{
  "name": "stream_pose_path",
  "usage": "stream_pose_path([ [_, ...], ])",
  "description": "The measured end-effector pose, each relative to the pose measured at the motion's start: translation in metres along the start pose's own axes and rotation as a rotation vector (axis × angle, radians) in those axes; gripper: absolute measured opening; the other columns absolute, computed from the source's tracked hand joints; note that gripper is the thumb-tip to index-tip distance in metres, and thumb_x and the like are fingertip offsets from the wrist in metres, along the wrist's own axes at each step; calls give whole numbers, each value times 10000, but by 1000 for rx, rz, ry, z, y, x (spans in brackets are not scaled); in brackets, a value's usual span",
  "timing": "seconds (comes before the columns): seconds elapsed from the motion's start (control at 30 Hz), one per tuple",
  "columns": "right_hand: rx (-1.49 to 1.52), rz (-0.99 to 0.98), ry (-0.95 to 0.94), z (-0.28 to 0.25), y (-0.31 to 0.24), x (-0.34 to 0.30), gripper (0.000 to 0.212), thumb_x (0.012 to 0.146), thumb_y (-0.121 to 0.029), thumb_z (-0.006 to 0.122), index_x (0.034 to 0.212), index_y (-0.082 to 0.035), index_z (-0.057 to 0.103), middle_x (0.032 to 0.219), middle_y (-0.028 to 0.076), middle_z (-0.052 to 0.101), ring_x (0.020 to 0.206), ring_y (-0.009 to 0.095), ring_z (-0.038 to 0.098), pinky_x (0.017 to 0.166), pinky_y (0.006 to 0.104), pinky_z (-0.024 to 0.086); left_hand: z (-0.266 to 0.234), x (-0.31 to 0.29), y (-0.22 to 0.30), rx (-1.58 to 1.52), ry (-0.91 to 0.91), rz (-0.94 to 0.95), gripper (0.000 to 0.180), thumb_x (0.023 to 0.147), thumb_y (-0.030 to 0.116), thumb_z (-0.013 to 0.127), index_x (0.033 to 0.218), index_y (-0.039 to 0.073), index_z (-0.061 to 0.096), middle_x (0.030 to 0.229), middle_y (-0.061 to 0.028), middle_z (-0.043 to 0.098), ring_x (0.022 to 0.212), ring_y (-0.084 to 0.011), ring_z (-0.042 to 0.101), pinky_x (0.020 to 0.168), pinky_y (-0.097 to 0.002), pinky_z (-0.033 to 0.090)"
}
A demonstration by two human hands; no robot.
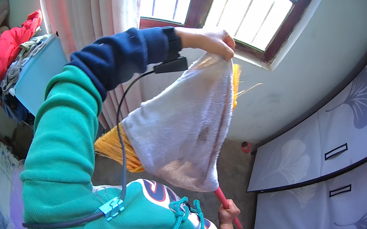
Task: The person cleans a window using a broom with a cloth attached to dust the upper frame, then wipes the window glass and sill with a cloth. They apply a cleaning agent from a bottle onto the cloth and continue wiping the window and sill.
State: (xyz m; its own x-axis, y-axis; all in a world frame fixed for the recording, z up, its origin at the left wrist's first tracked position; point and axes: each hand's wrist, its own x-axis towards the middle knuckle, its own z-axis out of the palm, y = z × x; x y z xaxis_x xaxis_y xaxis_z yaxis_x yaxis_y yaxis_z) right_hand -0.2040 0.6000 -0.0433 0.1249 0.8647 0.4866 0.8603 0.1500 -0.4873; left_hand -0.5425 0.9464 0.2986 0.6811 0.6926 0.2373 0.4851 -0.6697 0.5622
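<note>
A broom with yellow bristles is held sideways and upturned in front of my chest. A whitish fluffy cloth with brownish stains is draped over its head, so bristles show only at the lower left and upper right. My left hand is raised near the window, its fingers closed on the cloth's top corner. Lower right, my right hand is wrapped round the red broom handle, just below the cloth. A black cable hangs by my left arm, held by a blue clip at my chest.
A grey-white wardrobe with leaf prints stands along the right. At the left, a light-blue box bears a red garment and other clothes. A pink curtain hangs beside the barred window. A small red round thing lies on the floor.
</note>
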Motion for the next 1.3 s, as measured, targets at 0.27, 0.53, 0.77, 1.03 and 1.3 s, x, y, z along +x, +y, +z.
stream_pose_path([
  [0.27,111,108,59,4,-3,-2,159,668,1,620,592,-87,512,566,115,517,498,304,543,468,369,419,-29,-64,-30,59,-176,69,114,802,127,693,896,63,693,777,0,648,660,-84,556,596,-233,443],
  [0.53,-13,-49,73,-8,9,25,179,689,9,581,580,-74,467,550,112,483,485,314,511,452,381,399,6,-169,-25,-231,-465,-58,556,695,111,784,1198,101,546,1092,-65,622,897,-169,612,785,-335,508],
  [0.77,20,-31,37,-11,10,23,160,694,12,576,593,-69,483,565,111,495,490,307,518,462,370,411,24,-232,-21,-251,-306,-278,668,662,95,833,1219,65,466,1131,-117,569,993,-225,579,892,-370,489],
  [1.03,85,2,33,-4,11,26,157,712,28,589,616,-62,503,571,113,502,489,291,527,469,355,413,54,-245,1,-300,-225,-221,787,690,224,821,1338,83,396,1136,-106,592,1034,-243,580,900,-358,462],
  [1.3,145,45,42,-3,10,29,140,719,24,612,637,-54,529,579,126,519,494,276,540,478,346,417,54,-256,17,-312,120,-124,153,860,75,641,1010,55,666,827,-74,688,732,-153,634,749,-264,510],
])
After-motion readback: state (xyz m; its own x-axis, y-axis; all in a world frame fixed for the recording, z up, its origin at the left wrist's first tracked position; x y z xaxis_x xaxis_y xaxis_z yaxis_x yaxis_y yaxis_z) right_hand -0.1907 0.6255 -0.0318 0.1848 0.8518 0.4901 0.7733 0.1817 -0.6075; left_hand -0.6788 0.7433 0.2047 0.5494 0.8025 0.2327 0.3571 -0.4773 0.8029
